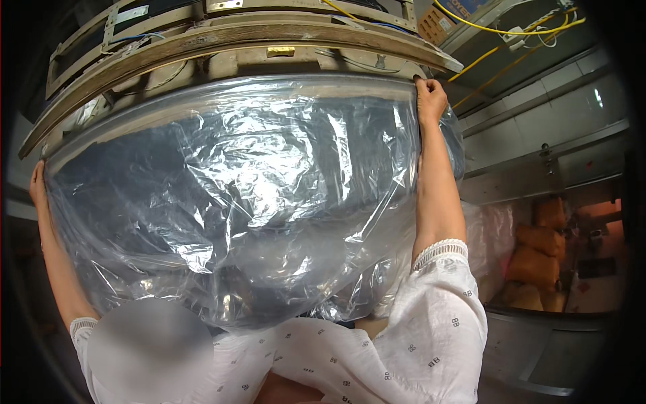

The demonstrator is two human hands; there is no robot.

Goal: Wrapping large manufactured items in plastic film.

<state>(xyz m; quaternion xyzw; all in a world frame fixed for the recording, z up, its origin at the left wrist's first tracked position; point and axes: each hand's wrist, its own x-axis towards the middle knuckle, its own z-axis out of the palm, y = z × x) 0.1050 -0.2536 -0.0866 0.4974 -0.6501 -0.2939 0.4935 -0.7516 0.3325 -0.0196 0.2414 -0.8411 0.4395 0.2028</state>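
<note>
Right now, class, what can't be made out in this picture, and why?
Head view:
Whatever lies under the clear film: masked by glare and wrinkles.
Left hand: finger placement too small near the rim.
Whatever is behind the grey disc: covered.
Details of the orange bundles: too dim, too small.

- Plastic sheet (pixel 269 256), centre of the frame: clear, streaked and blotched with silvery-white glare; dark slate grey shows through its upper part, hazier grey lower down.
- Blouse (pixel 431 337), lower edge: white, scattered with small dark repeated motifs.
- Beam (pixel 235 37), across the top: weathered brown.
- Small plate (pixel 280 51), top centre: brassy yellow.
- Cable (pixel 511 33), upper right: bright yellow.
- Bundles (pixel 535 262), right: orange-brown.
- Wall panels (pixel 511 138), right: pale grey.
</note>
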